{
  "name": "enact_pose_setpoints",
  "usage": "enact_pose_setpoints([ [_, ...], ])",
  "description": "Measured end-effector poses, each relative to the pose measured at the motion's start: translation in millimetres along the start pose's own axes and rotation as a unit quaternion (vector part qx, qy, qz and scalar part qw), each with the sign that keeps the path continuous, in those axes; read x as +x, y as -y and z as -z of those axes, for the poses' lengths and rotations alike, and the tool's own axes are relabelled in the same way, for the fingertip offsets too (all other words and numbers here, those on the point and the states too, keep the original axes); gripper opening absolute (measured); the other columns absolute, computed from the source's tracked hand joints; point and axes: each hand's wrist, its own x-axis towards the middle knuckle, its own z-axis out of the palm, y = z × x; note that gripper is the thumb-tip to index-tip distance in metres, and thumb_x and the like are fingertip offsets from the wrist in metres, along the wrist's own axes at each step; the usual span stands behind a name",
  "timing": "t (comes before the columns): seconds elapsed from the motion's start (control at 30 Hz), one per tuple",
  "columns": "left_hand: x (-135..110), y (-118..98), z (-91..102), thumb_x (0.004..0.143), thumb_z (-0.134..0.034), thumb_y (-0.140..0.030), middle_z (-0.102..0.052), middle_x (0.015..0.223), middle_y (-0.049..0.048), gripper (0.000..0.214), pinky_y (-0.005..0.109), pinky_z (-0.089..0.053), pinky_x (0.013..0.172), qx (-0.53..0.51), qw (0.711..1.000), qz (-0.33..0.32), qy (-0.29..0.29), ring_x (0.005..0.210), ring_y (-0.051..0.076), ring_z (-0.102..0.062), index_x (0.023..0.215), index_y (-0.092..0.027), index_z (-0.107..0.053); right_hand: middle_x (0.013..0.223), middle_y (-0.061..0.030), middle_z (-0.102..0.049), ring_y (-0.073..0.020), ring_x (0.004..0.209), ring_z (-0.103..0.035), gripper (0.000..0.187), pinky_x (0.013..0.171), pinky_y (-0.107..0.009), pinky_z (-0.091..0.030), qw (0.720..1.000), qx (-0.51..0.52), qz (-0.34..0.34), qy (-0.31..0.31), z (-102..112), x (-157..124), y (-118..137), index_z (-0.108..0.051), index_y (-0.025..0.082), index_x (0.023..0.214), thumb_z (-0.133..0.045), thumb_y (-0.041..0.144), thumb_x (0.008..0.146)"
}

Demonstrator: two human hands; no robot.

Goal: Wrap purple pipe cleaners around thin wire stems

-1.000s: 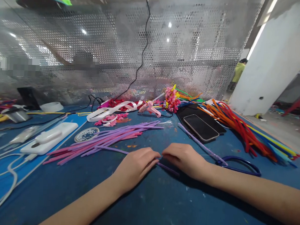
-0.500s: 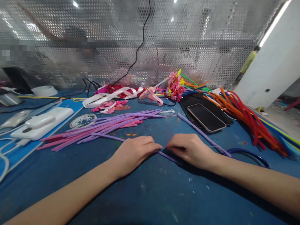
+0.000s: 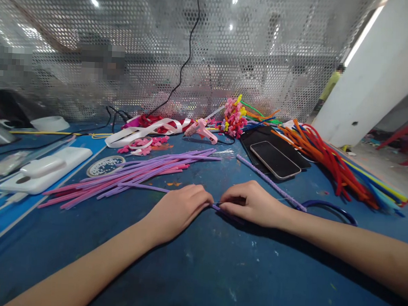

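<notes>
Purple fuzzy pipe cleaner lies flat on the blue, paint-flecked desk, near its front middle. Its left part sits at the edge of a loose bundle of purple and pink pipe cleaners, and the rest runs rightwards under both hands. The left hand rests knuckles-up with its fingers curled shut, the fingertips pinching the stem. The right hand faces it, also closed, and nips the same stem just beside the left fingertips, so only a short purple piece shows between them.

Behind the right hand a thin lilac beaded stem lies slantwise, and a dark blue hoop lies near the right wrist. Further back, a smartphone with a dark screen rests on a flat black case. To the right is a heap of red, orange, yellow and blue pipe cleaners.

Along the back lie a pink hot-glue gun, a cluster of pink and yellow pipe-cleaner flowers and loops of white ribbon. At the left are a round dish of pale beads and a white rectangular device; any label on it is too small to read. A perforated metal screen stands behind the desk, with a black cable hanging down it.
</notes>
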Motion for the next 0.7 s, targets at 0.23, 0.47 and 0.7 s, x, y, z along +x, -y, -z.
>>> enact_pose_setpoints([
  [0.23,-1.6,-12.5,-0.1,0.093,-0.032,-0.027,-0.061,0.087,0.0020,0.021,0.027,-0.041,0.071,0.000,0.999,0.013,0.034,0.080,0.017,-0.057,0.095,-0.020,-0.053,0.072,-0.0021,-0.065,-0.0108,0.066,-0.056,0.015,0.062,-0.020,-0.039,0.997,-0.041,0.060,0.023,-2.3,-1.3,2.5,-0.065,0.015,0.080,-0.051,0.019,0.084],
  [0.47,-3.9,-16.7,-1.6,0.094,-0.029,-0.027,-0.062,0.068,-0.0019,0.026,0.024,-0.032,0.051,0.082,0.995,-0.023,0.049,0.062,0.015,-0.059,0.082,-0.021,-0.051,0.073,-0.0046,-0.064,-0.0123,0.066,-0.055,0.017,0.062,-0.022,-0.039,0.988,-0.087,0.123,0.026,-4.2,-4.5,4.9,-0.064,0.014,0.082,-0.048,0.018,0.086],
  [0.7,-7.3,-14.6,-7.1,0.092,-0.034,-0.024,-0.059,0.058,-0.0038,0.018,0.024,-0.025,0.044,0.127,0.991,-0.028,0.028,0.052,0.014,-0.058,0.083,-0.022,-0.050,0.067,-0.0010,-0.064,-0.0094,0.059,-0.055,0.019,0.056,-0.019,-0.038,0.999,0.026,-0.003,0.044,-2.2,-3.0,8.6,-0.066,0.014,0.077,-0.052,0.024,0.083],
])
